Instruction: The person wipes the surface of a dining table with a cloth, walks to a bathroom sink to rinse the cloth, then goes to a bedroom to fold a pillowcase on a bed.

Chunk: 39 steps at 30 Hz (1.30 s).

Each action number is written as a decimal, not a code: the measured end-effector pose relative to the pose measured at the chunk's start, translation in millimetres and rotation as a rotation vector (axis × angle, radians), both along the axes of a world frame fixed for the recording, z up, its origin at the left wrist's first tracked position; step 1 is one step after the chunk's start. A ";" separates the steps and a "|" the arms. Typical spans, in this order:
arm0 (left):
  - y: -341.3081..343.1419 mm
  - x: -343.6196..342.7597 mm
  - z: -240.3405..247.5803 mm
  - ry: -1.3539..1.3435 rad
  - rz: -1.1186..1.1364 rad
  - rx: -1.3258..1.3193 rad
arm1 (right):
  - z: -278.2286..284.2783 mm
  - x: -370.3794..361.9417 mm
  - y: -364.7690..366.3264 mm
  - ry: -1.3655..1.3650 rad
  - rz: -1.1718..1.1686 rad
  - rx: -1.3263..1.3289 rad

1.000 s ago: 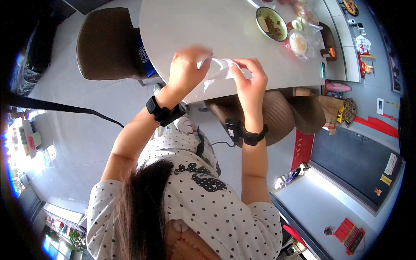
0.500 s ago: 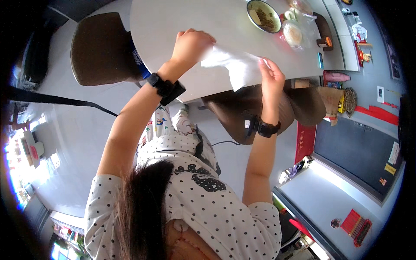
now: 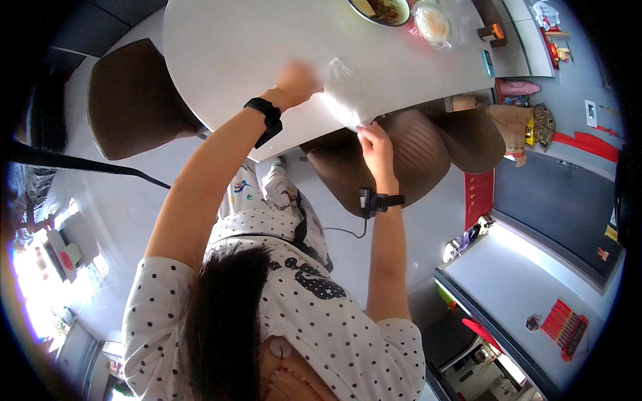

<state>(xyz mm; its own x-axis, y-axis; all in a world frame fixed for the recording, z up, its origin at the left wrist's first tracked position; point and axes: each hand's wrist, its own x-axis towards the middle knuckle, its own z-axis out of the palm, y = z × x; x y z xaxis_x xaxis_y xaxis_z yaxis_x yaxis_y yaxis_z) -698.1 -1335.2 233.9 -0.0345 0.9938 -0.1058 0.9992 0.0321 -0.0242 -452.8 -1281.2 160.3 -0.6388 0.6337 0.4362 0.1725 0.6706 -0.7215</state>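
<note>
A thin, whitish, partly see-through plastic bag (image 3: 346, 97) hangs over the near part of the table, bright with glare. My right hand (image 3: 377, 146) is closed, its thumb and fingers pinching the bag's lower corner. At the bag's left edge is my left hand (image 3: 297, 81), curled with its fingertips against the plastic; motion blurs its knuckles. Both wrists wear black straps with small devices.
On the pale round table (image 3: 234, 47) stand a bowl of food (image 3: 388, 10), a clear bag with a round pale item (image 3: 432, 25), an orange-lidded jar (image 3: 491, 32) and a phone (image 3: 487, 63). Brown chairs (image 3: 137, 100) stand at the left and the near right edge.
My right hand has moved left and nearer to me, drawing its end of the bag down. The left hand has shifted slightly left and nearer. The view has shifted too.
</note>
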 end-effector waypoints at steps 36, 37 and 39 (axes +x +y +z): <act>-135.0 -118.5 12.5 -0.415 1.464 1.042 | 25.7 -182.9 70.5 -0.331 0.107 0.178; -134.0 -120.9 13.6 -0.415 1.473 1.041 | 25.3 -190.2 66.9 -0.314 0.130 0.152; -133.2 -123.2 16.0 -0.372 1.500 0.965 | 25.6 -203.4 58.6 -0.304 0.162 0.126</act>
